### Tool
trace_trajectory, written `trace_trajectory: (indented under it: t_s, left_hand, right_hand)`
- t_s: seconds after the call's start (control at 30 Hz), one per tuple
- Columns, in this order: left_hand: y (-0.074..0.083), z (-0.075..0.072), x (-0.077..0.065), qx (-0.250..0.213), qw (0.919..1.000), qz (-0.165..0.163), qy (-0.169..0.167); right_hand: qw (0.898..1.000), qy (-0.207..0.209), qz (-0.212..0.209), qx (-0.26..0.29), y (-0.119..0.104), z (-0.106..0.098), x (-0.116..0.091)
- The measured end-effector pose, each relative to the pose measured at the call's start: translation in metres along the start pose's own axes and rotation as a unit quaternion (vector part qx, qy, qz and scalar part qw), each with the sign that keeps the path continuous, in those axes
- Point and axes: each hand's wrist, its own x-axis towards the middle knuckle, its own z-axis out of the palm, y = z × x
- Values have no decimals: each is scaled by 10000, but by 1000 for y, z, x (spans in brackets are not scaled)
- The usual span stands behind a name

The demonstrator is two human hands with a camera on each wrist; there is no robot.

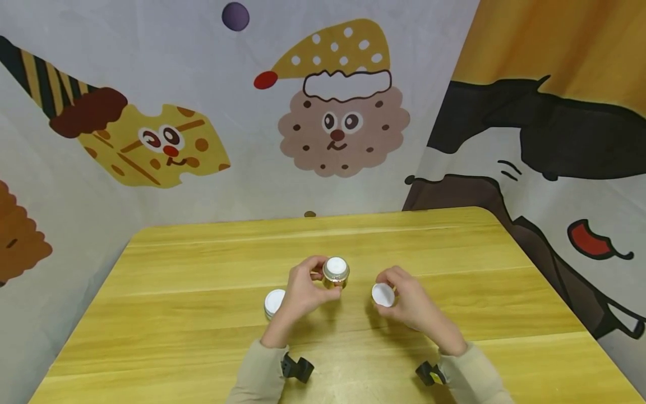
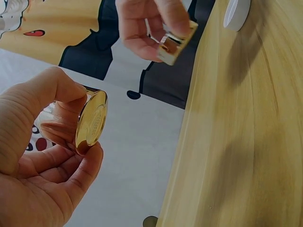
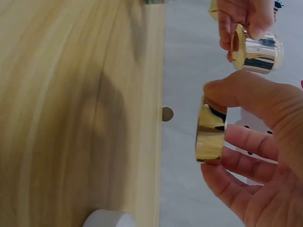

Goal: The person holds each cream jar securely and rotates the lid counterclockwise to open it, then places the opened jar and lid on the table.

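Note:
My left hand (image 1: 304,293) holds a small shiny gold cream jar (image 1: 336,275) above the table, pinched between thumb and fingers. Its top shows white in the head view, and its gold base (image 2: 92,118) faces the left wrist camera. A short gap to the right, my right hand (image 1: 413,301) grips a gold jar lid (image 3: 211,135) by its rim. The lid's white inside (image 1: 383,295) is turned toward the head camera. Jar and lid are apart.
A white-topped round container (image 1: 274,302) stands on the wooden table (image 1: 176,314), partly behind my left forearm. Another white round piece (image 2: 237,14) lies under my right hand, mostly hidden in the head view. A cartoon-printed cloth (image 1: 242,168) hangs behind the table.

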Motion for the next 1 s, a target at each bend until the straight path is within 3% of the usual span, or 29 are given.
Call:
trace_trajectory:
  t_s: [0.27,1.0]
  left_hand:
    - [-1,0,0,16,10000,17,15]
    - [-5,2,0,9,10000,16,54]
  right_hand:
    - [9960,-846,116,-259,4,8,-3]
    - [9877,-1542,-21,-275,9,15,-9]
